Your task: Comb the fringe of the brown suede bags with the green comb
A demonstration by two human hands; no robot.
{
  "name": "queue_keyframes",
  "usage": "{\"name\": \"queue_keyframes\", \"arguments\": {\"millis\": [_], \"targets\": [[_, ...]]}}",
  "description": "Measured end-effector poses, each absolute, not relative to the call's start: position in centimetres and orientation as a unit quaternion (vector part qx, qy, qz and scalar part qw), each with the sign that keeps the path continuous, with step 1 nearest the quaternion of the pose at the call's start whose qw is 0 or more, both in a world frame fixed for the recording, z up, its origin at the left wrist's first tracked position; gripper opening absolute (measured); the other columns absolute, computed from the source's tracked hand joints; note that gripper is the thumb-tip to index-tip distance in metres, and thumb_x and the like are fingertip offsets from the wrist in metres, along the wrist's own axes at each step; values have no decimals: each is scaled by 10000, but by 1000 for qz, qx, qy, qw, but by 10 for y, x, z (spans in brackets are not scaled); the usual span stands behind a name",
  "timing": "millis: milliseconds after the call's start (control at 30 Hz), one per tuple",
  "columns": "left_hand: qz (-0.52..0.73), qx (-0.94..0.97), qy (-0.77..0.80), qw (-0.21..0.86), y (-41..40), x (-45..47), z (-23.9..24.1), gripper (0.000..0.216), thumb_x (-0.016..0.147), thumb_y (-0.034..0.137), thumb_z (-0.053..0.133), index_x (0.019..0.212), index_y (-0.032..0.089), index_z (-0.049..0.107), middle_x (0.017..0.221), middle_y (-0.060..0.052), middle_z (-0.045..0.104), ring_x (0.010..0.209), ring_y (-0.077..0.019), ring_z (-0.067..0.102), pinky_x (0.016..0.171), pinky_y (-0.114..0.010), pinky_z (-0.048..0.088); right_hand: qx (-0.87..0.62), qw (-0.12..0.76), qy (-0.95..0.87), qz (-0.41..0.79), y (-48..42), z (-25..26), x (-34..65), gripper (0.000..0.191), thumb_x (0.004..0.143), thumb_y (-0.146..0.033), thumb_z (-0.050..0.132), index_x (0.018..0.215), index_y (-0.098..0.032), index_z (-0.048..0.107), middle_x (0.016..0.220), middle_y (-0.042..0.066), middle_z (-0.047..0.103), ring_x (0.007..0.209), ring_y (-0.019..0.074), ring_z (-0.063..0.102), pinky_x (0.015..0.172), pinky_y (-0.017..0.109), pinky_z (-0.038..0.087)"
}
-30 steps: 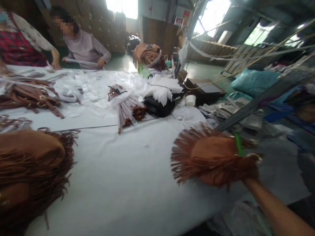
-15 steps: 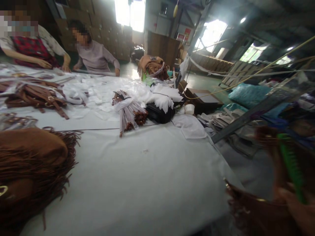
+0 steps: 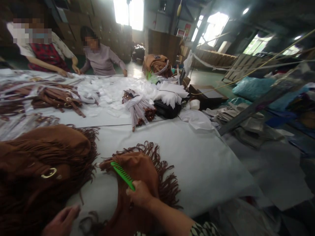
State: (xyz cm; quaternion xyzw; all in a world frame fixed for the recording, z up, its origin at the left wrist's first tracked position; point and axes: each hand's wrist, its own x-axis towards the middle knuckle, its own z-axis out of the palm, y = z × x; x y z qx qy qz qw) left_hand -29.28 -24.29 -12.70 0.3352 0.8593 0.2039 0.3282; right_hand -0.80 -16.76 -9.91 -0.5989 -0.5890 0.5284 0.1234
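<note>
Warehouse-type room, bright windows at back, stacked cartons, long white counter (image 3: 197, 164) covered in a smooth sheet. Far left, 2 other people sit at the counter's far edge, their hands on white strips; not the wearer's hands.

Left side: pile of brown fringed suede bags (image 3: 41, 167), soft, shaggy, a gold metal ring showing on 1. Behind it, brown leather straps (image 3: 59, 100) with metal buckles, flat and narrow. Left hand (image 3: 60, 221) at bottom edge, fingers loosely spread, grip released, holding nothing, just beside the pile and near the bag being worked.

Centre: single brown fringed bag (image 3: 141, 170) lies flat on the counter, rounded flap, curly fringe around its edge. Right hand (image 3: 140, 195) rests on it, grip clenched on the handle of a green comb (image 3: 122, 174). Comb is hard plastic, thin; its long axis runs diagonally up-left from the hand, teeth end over the bag's upper-left fringe. Bag sits directly under and ahead of the right hand, so right is nearer; left is off to the lower left.

Behind centre: bundle of thin brown cords in clear wrap (image 3: 139, 109), white cut paper pieces (image 3: 169, 95), black case under them.

Right: grey sheets and teal plastic bags (image 3: 251, 88) off the counter, blurred.
</note>
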Motion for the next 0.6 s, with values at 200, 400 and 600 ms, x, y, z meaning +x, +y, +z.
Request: {"name": "queue_keyframes", "arguments": {"millis": [200,400,600], "targets": [[294,197,740,572,-193,-238,-96,650,458,567,658,936,129,616,1030,-125,648,1023,-280,583,812,-360,485,-569,55,-530,626,-187,-97,51,224,805,-356,398,679,-183,467,436,-39,439,389,92,398,418,197,301],[303,277,715,566,-154,-148,-126,708,437,513,721,956,53,581,1075,-190,608,1031,-309,557,919,-403,422,-467,7,-515,719,-157,-84,61,413,873,-474,254,861,-163,525,508,-33,517,326,88,385,380,199,303],[323,253,719,561,-130,-115,-156,422,619,348,649,933,79,562,972,-135,648,899,-236,604,822,-335,463,-501,-23,-635,587,-114,-94,81,288,913,-312,280,824,-161,508,571,2,567,420,82,470,484,201,345]]}}
